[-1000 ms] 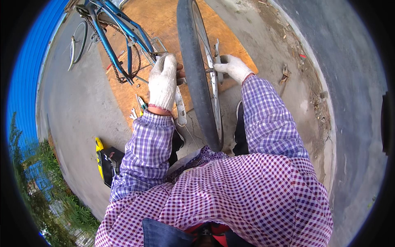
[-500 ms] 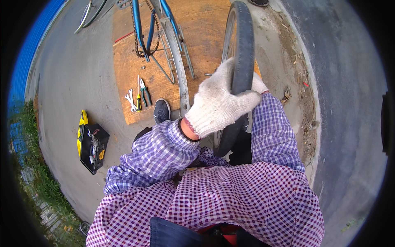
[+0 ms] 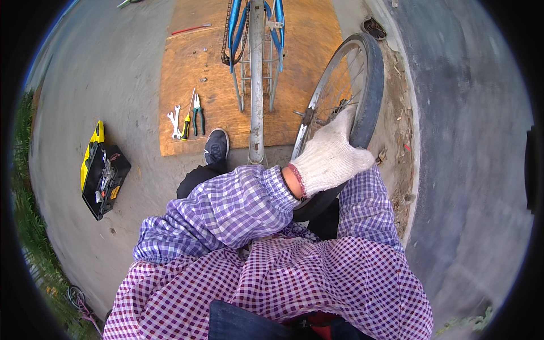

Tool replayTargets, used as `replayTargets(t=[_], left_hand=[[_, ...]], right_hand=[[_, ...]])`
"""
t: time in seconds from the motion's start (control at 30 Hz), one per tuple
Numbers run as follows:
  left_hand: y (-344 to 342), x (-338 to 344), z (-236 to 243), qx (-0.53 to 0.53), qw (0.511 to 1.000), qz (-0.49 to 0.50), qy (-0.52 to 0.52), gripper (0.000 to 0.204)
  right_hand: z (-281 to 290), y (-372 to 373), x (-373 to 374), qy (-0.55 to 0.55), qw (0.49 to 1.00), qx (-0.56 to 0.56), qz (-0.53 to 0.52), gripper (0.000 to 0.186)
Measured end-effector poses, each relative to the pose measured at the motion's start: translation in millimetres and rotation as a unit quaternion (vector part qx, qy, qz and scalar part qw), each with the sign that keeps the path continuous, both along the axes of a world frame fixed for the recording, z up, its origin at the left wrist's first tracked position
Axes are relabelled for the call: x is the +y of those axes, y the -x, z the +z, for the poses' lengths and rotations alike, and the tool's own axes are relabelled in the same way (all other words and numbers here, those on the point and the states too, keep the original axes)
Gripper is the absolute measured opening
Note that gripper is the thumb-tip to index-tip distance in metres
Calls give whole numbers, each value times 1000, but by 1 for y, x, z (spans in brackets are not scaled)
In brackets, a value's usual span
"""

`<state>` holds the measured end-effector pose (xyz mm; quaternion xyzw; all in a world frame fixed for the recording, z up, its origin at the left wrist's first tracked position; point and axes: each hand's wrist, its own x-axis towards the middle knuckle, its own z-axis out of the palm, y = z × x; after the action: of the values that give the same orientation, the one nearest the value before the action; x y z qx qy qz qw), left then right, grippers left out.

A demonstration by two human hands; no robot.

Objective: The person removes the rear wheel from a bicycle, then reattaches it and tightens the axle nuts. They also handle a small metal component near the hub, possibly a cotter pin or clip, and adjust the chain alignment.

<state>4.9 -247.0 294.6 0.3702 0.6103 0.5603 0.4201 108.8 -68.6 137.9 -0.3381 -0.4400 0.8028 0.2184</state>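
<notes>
A bicycle wheel (image 3: 371, 90) with a dark tyre and wire spokes stands tilted in front of me on the right. My left hand (image 3: 331, 156), in a white knitted glove with a dark red cuff, is closed round the tyre at its near side. My right forearm (image 3: 367, 207) reaches up toward the same part of the wheel, but the tyre and my left glove hide the right hand itself. Left of the wheel is a blue bicycle frame (image 3: 233, 39) with a chain, a rear rack and a long metal mudguard (image 3: 256, 90).
On the wooden board (image 3: 187, 62) lie pliers (image 3: 198, 116), a yellow-black screwdriver (image 3: 186, 126), wrenches (image 3: 174, 122), a red rod-like tool (image 3: 191, 29) and small metal parts. An open black-yellow toolbox (image 3: 105, 175) stands on the ground at left. My shoe (image 3: 216, 146) rests at the board's near edge.
The wheel has turned from nearly edge-on to tilted, so its spokes show more, and its top leans right. My left hand moved right and nearer with it. The view has shifted too.
</notes>
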Motion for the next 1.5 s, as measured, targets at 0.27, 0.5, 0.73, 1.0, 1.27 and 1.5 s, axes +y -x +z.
replayTargets(t=[0.27,0.5,0.73,1.0,1.27,1.5], left_hand=[[5,-9,0,36,999,-1,6,86],[3,-22,0,91,995,-28,29,83],[-27,-35,36,100,993,-45,-43,75],[-69,-44,68,106,984,-91,-107,91],[-82,-51,53,89,984,-91,-126,95],[-80,-54,38,83,986,-80,-117,94]], right_hand=[[-4,-4,-18,-23,1000,13,-6,66],[-6,-9,-31,-35,999,20,-13,66],[10,-28,-31,-54,998,35,-20,66],[33,-42,-15,-93,993,68,-18,66],[19,-41,-1,-123,987,103,-9,66],[-4,-34,-10,-108,984,140,-17,66]])
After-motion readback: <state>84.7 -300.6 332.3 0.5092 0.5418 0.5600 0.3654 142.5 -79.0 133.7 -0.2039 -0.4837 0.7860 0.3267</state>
